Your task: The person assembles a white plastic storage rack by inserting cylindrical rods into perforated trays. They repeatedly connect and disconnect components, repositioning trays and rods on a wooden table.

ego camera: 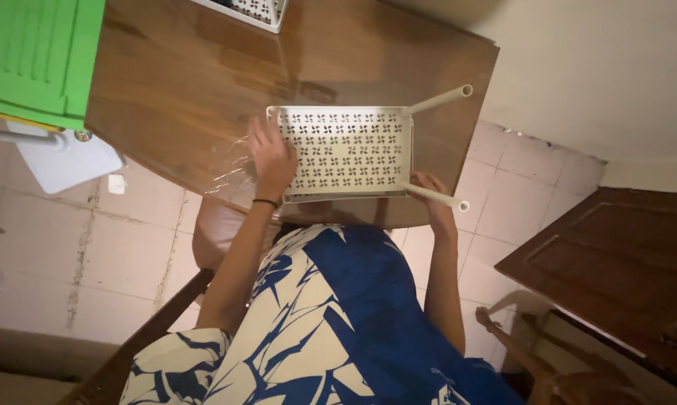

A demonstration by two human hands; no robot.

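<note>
A cream plastic shelf tray (347,154) with little pinwheel holes lay in the middle of the frame, on the near edge of a shiny brown table (173,82). Two cream tube legs stuck out from its right side. One leg (437,99) pointed to the upper right. The other leg (436,196) pointed to the lower right.

The left hand (272,161) lay on the left end of the tray. Its fingers were spread and bent over the edge, holding it. A dark band sat on that wrist. The right hand (428,191) was at the lower right corner, by the lower leg. The leg and the tray hid its fingers, so I could not tell how far they were closed.

Some clear crinkly wrap (230,169) lay on the table just left of the tray.

Things could have gone wrong here. The tray sat close to the table edge, just above the person's lap, so a hard pull might have tipped it off. The table looked slick, and the tray might have slid. A leg might have popped loose if it was pushed crooked. The wrap might have slipped onto the tiled floor (61,247).

Another holey tray (256,11) peeked in at the top of the frame. A green plastic thing (35,56) sat in the upper left.
</note>
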